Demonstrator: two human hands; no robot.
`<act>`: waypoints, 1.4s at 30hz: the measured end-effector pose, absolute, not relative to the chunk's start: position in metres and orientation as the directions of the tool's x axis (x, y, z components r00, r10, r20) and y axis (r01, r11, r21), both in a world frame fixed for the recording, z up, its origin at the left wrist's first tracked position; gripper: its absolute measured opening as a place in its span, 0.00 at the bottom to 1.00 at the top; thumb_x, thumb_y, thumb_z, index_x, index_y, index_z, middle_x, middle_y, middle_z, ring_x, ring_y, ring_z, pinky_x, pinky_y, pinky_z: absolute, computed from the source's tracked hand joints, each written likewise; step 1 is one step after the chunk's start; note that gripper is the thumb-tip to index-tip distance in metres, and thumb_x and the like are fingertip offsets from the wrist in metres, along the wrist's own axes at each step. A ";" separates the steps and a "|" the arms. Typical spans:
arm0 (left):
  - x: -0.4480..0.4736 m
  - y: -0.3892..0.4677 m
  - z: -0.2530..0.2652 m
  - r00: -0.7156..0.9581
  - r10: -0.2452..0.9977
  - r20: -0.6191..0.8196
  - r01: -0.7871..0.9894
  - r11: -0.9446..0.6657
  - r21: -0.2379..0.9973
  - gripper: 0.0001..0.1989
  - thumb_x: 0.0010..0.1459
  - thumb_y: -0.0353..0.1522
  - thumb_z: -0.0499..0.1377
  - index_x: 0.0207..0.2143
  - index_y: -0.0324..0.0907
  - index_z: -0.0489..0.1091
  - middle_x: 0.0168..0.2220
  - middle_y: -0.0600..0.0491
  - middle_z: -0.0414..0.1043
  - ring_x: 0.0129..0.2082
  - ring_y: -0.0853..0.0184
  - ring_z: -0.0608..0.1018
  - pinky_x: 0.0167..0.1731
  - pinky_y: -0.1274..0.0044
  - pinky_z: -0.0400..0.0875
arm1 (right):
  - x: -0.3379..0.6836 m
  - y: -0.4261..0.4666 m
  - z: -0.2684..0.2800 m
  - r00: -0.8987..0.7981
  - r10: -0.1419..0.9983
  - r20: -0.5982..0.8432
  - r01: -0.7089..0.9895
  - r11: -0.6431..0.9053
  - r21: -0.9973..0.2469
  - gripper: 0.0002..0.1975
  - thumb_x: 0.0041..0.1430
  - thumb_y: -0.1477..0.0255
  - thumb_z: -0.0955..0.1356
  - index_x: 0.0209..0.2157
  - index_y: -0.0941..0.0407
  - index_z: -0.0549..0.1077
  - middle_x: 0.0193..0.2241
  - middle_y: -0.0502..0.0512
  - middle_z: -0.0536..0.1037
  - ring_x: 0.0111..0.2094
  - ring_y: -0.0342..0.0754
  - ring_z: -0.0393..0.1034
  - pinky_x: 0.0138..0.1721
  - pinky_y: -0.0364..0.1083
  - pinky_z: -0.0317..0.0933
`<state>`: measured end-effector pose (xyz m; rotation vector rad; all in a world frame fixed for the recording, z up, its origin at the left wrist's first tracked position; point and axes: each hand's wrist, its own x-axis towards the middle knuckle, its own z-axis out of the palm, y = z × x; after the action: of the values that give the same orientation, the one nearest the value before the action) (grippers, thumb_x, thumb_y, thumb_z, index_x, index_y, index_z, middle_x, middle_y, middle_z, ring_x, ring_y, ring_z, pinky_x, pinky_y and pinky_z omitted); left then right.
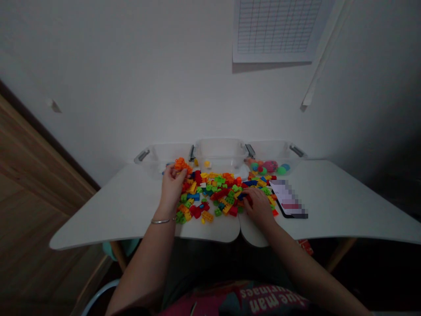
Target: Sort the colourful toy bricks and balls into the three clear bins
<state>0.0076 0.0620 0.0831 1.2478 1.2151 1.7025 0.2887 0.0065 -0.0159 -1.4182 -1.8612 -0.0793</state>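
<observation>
My left hand (173,179), a silver bangle on its wrist, pinches a bumpy orange toy piece (182,165) in front of the left-hand clear bin. At the right part of a pile of colourful toy building bricks (217,193), my right hand (258,202) has its fingers closed around a dark blue brick (242,196). Red, yellow, green, orange and blue bricks lie loosely mixed between both hands. A red piece (199,210) with a blue spot lies near the front of the pile.
Behind the pile stand three clear plastic bins: a left bin (171,151), a middle bin (221,147) and a right bin (271,149). Coloured balls (271,166) show in the right one. A phone (289,199) lies right of my right hand on the white table (335,197).
</observation>
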 end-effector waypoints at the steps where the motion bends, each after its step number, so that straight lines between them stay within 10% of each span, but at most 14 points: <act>1: 0.003 0.069 0.088 -0.334 0.880 0.339 0.039 -0.347 0.937 0.12 0.50 0.33 0.61 0.38 0.41 0.64 0.32 0.56 0.72 0.27 0.73 0.77 0.29 0.81 0.72 | 0.289 0.007 -0.016 -0.075 0.790 0.608 0.843 0.376 -0.386 0.10 0.58 0.74 0.64 0.42 0.55 0.72 0.43 0.57 0.76 0.47 0.54 0.67 0.52 0.56 0.60; 8: -0.032 0.114 0.113 -0.343 0.783 0.519 0.528 -0.296 0.796 0.09 0.54 0.30 0.56 0.39 0.40 0.69 0.36 0.52 0.75 0.28 0.71 0.77 0.29 0.80 0.69 | 0.290 0.009 -0.018 -0.079 0.770 0.633 0.839 0.395 -0.375 0.11 0.59 0.74 0.63 0.42 0.55 0.73 0.43 0.58 0.77 0.47 0.54 0.68 0.53 0.56 0.60; 13: -0.047 0.121 0.119 -0.098 0.811 0.577 0.948 -0.101 0.303 0.13 0.61 0.34 0.51 0.43 0.43 0.73 0.43 0.47 0.75 0.37 0.62 0.78 0.33 0.74 0.67 | 0.289 0.009 -0.017 -0.072 0.775 0.628 0.843 0.384 -0.377 0.11 0.58 0.74 0.63 0.41 0.55 0.73 0.43 0.59 0.77 0.47 0.55 0.68 0.53 0.57 0.61; 19: -0.041 0.121 0.114 0.092 0.839 0.536 0.995 -0.059 -0.079 0.18 0.63 0.34 0.46 0.44 0.42 0.74 0.42 0.42 0.75 0.41 0.55 0.76 0.36 0.69 0.64 | 0.288 0.007 -0.015 -0.067 0.781 0.621 0.848 0.372 -0.377 0.11 0.58 0.75 0.63 0.42 0.56 0.73 0.44 0.60 0.77 0.48 0.56 0.68 0.53 0.57 0.61; 29: -0.037 0.124 0.100 0.104 0.837 0.538 0.994 -0.069 -0.084 0.22 0.62 0.34 0.44 0.42 0.38 0.76 0.37 0.39 0.78 0.40 0.52 0.74 0.39 0.66 0.64 | 0.289 0.008 -0.015 -0.065 0.782 0.620 0.832 0.385 -0.399 0.12 0.57 0.74 0.63 0.42 0.54 0.73 0.43 0.59 0.77 0.47 0.55 0.68 0.52 0.57 0.61; 42: -0.043 0.090 0.089 0.168 0.785 0.597 0.877 -0.396 0.273 0.19 0.58 0.33 0.51 0.49 0.39 0.72 0.54 0.42 0.68 0.54 0.57 0.70 0.57 0.64 0.63 | 0.289 0.008 -0.018 -0.079 0.781 0.619 0.842 0.385 -0.378 0.11 0.58 0.75 0.63 0.42 0.55 0.73 0.43 0.58 0.77 0.47 0.55 0.68 0.52 0.56 0.60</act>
<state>-0.0428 0.0898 0.0891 2.4992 1.7913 1.1290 0.2889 0.0077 -0.0177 -1.4040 -1.8613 -0.0980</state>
